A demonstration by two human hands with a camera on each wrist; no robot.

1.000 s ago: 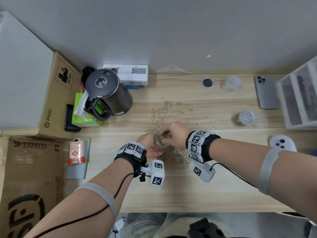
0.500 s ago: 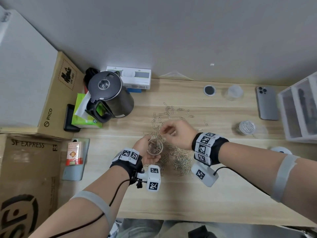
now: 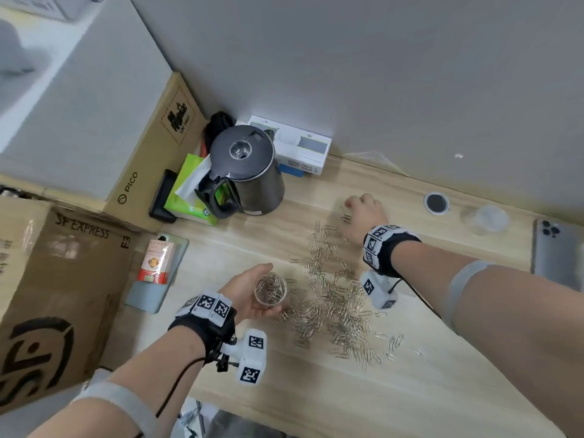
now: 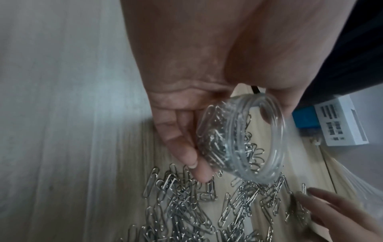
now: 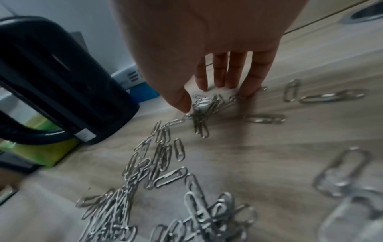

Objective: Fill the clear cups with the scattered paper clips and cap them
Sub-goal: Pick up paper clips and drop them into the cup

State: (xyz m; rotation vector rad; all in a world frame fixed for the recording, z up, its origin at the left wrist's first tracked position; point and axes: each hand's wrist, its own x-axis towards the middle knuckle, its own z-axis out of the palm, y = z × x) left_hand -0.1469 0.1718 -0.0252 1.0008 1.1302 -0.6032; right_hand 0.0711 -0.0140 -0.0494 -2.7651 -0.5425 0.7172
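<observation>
My left hand (image 3: 248,287) grips a clear cup (image 3: 270,291) partly filled with silver paper clips, tilted toward the pile; in the left wrist view the cup (image 4: 242,139) lies between thumb and fingers (image 4: 182,147). A broad pile of paper clips (image 3: 335,306) covers the wooden desk to its right. My right hand (image 3: 354,210) reaches to the pile's far end. There its straight fingers (image 5: 250,80) and thumb touch the desk around a small clip cluster (image 5: 207,106), gripping nothing. A second clear cup (image 3: 486,219) stands empty at the back right.
A black kettle (image 3: 246,172) stands left of my right hand, close to the far clips, with a white box (image 3: 297,147) behind it. Cardboard boxes (image 3: 63,279) fill the left side. A phone (image 3: 556,251) lies at the right, and a round dark desk hole (image 3: 436,202) sits beside the empty cup.
My right hand has left the cup's mouth and moved away to the far end of the clips. My left hand still holds the cup, now nearer me.
</observation>
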